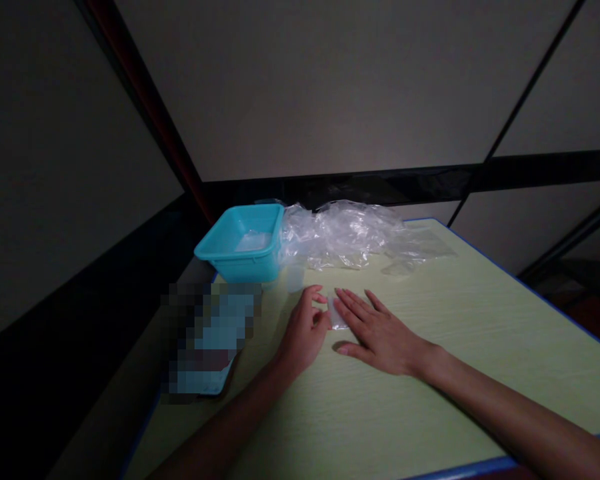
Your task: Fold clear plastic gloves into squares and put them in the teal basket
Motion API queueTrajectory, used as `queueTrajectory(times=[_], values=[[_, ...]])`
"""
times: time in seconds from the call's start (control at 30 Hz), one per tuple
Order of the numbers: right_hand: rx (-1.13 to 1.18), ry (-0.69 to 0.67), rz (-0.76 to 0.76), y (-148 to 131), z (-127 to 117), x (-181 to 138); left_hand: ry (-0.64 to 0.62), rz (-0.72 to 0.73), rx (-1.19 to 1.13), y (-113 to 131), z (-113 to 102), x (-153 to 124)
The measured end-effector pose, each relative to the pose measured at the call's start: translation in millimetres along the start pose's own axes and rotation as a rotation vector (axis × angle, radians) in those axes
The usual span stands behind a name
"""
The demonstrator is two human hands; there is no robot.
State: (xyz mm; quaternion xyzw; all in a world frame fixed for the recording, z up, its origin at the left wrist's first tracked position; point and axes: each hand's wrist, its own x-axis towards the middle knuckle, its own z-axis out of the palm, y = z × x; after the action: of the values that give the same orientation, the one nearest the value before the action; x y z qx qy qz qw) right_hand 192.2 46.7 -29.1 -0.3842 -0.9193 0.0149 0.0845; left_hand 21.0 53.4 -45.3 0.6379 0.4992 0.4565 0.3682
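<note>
My left hand rests on the pale green table with its fingers curled, thumb and forefinger pinching the left edge of a small clear plastic piece. My right hand lies flat on the table, fingers stretched out and together, pressing down on the same plastic piece, which shows only between the two hands. Both forearms reach in from the bottom of the view.
A turquoise plastic tub with something pale inside stands at the table's far left corner. Beside it lies a heap of crumpled clear plastic bags. A blurred-out flat object lies at the left edge. The table has a blue rim.
</note>
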Motion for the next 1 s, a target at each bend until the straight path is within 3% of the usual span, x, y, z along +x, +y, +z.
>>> queueTrajectory(times=[0.23,0.4,0.57,0.67,0.8,1.0], values=[[0.082,-0.036,0.028,-0.7,-2.7,0.7,-0.013,0.012,0.018,1.1,0.3,-0.3],[0.371,-0.001,0.088,6.7,-6.3,0.2,-0.002,0.034,0.068,-1.8,-0.4,1.1],[0.89,0.274,0.319,24.2,-5.1,2.6,0.019,0.106,0.184,4.9,-2.5,-1.8],[1.046,0.461,0.41,32.1,-2.1,6.4,-0.14,0.291,0.425,14.4,-2.3,-7.5],[1.12,0.563,0.43,34.4,0.1,9.2,-0.409,0.48,0.869,19.4,-0.6,-12.7],[1.088,0.545,0.361,30.6,1.6,8.5,-0.471,0.491,1.046,15.8,-0.6,-12.4]])
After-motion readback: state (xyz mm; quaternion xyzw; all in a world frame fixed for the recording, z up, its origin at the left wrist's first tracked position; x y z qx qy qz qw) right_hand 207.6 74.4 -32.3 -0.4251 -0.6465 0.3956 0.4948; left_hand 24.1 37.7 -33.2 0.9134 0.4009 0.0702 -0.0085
